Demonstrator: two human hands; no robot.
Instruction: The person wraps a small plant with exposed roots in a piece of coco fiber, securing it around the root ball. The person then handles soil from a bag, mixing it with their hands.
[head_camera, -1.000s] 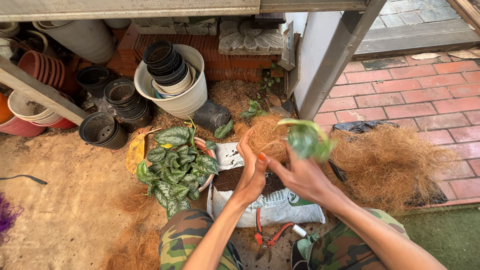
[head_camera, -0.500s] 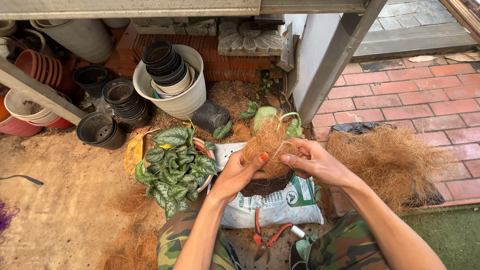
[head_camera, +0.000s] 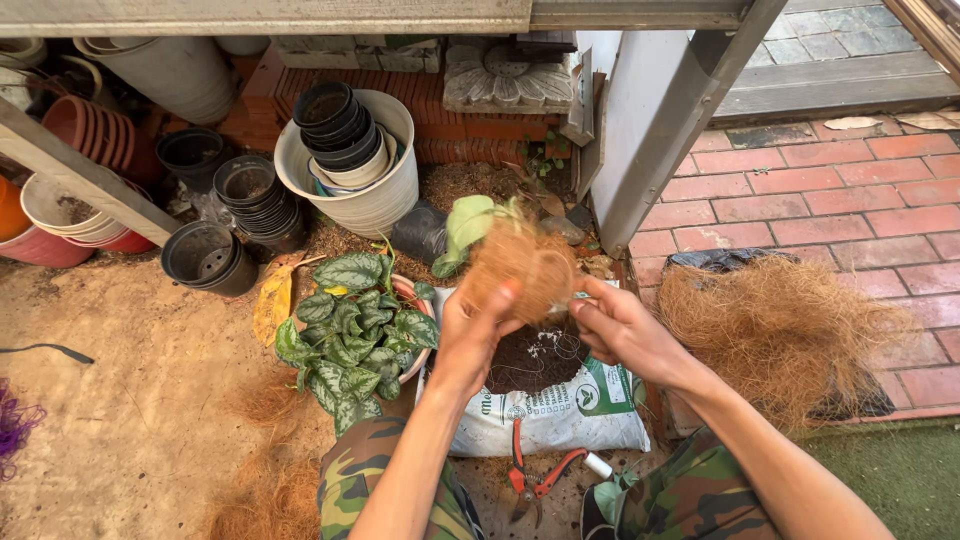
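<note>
My left hand (head_camera: 470, 335) and my right hand (head_camera: 622, 330) together hold a ball of brown coconut fibre (head_camera: 520, 265) wrapped round a small plant, whose pale green leaves (head_camera: 465, 225) stick out to the upper left. I hold it above an open white bag of dark soil (head_camera: 540, 400). The left hand cups the ball from the left and below. My right hand's fingers pinch at its lower right side; whether they hold a thin string there is unclear.
A pot of spotted green leaves (head_camera: 355, 325) stands left of the bag. Red-handled pruners (head_camera: 530, 480) lie between my knees. A heap of loose coconut fibre (head_camera: 780, 325) lies on the red bricks at right. Stacked black pots (head_camera: 250, 195) and a white tub (head_camera: 360, 190) stand behind.
The fibre-wrapped plant has turned: its leaves swung from the right side over to the upper left. Both hands shifted slightly round the ball and stayed over the soil bag.
</note>
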